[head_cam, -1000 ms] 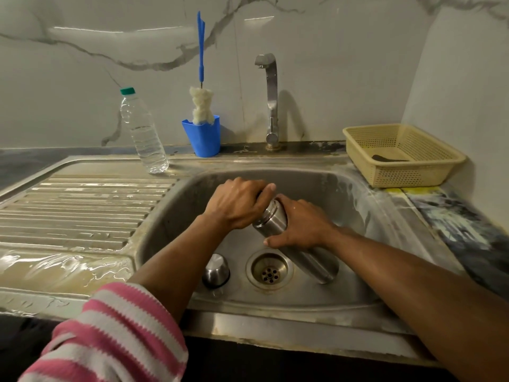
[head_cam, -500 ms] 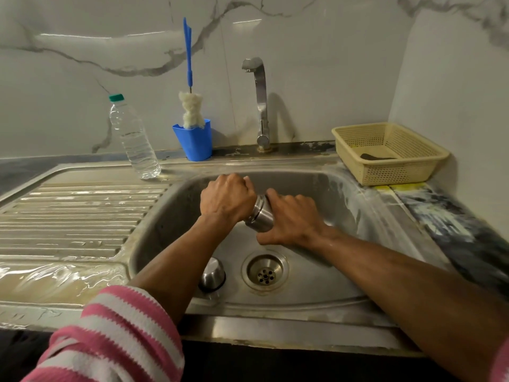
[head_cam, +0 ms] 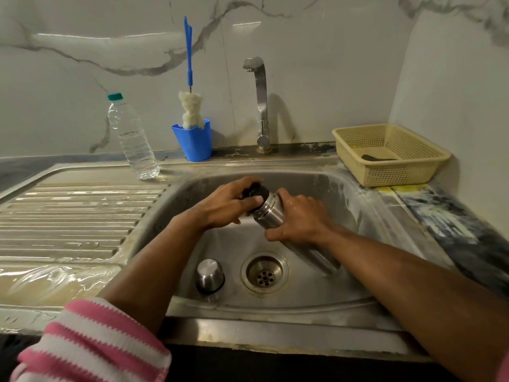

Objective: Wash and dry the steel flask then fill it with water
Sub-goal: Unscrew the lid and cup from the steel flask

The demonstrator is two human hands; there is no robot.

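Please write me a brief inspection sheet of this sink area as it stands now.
Surface: steel sink with wet draining board; tap not running.
Job's things: steel flask held tilted over the basin; steel cup lid upside down beside the drain.
Clutter: water bottle, bottle brush in blue cup, yellow basket.
Grippers: left hand grips the flask's dark stopper; right hand holds its body.
Cables: nothing seen.
Surroundings: marble-patterned wall.

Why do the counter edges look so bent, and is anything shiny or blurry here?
Head view: the wide lens bows the steel sink's front rim; glare streaks the glossy marble wall tiles and the wet ribbed draining board; the tall chrome tap casts a soft shadow; the right counter edge looks smeared.
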